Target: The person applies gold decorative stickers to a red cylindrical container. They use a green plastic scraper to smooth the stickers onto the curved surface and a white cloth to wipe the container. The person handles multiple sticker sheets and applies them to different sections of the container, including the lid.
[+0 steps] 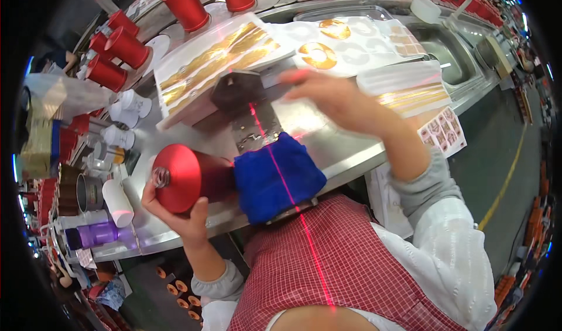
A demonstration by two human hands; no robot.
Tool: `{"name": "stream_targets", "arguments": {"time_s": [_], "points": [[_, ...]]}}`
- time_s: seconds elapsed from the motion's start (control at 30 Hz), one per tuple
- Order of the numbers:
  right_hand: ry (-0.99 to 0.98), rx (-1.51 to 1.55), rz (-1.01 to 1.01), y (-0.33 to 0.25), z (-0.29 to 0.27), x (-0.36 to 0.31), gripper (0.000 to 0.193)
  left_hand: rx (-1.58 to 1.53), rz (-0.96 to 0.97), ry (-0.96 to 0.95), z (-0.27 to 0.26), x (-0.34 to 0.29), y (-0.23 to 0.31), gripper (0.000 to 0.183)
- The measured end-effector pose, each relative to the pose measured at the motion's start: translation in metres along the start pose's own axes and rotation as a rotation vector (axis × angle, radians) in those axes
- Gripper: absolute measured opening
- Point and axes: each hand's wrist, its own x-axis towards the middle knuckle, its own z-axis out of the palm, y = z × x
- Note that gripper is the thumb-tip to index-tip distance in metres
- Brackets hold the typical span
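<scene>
My left hand (190, 223) is closed round the lower left side of a shiny red metal bottle (178, 176) with a bare threaded neck. The bottle lies on its side, neck toward the left, beside a blue cloth (278, 176) draped at the table's near edge. Behind the cloth stands a dark block-like fixture (239, 91) on a metal base, crossed by a red laser line. My right hand (331, 97) is raised to the right of the fixture. Motion smears its fingers, so I cannot make out whether anything is between them.
Sheets of gold decals (222, 59) lean behind the fixture, and sheets with round gold pieces (333, 29) lie farther back. A sink (445, 53) is at the far right. Red canisters (187, 6) line the back. A purple bottle (96, 235) and white cups (132, 105) stand left.
</scene>
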Motion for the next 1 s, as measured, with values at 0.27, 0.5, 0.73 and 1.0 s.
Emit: {"name": "stream_targets", "arguments": {"time_s": [0.27, 0.5, 0.73, 1.0], "points": [[-0.269, -0.575, 0.381, 0.195, -0.115, 0.006, 0.028, 0.114, 0.061, 0.04, -0.011, -0.009, -0.008, 0.097], [-0.345, -0.573, 0.457, 0.221, -0.076, 0.054, 0.08, 0.042, -0.035, 0.094, -0.013, -0.017, -0.015, 0.101], [-0.259, -0.585, 0.472, 0.288, -0.082, 0.085, 0.06, 0.016, -0.071, 0.109, -0.01, -0.018, -0.011, 0.099], [-0.365, -0.442, 0.522, 0.286, -0.097, 0.097, 0.045, 0.14, -0.042, 0.074, -0.016, -0.021, -0.015, 0.102]]}}
